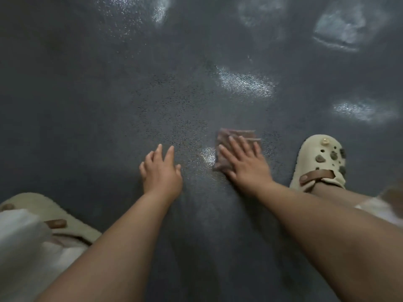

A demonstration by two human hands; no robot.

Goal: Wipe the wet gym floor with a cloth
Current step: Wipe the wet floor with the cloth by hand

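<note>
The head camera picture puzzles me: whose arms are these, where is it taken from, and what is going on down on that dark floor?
There is no machine here. A person wears a wide-angle camera on the head, so you look down along their own two arms at the floor.

The right hand lies flat, fingers straight, pressing a small pinkish-brown cloth onto the floor. It is blurred, which suggests wiping. The left hand is spread over the floor beside it and holds nothing; whether it touches the floor is hard to tell.

The pale shiny patches are light glinting off the dark speckled floor, probably where it is wet. At the right stands a cream clog with a brown strap; another clog shows at lower left.
</note>
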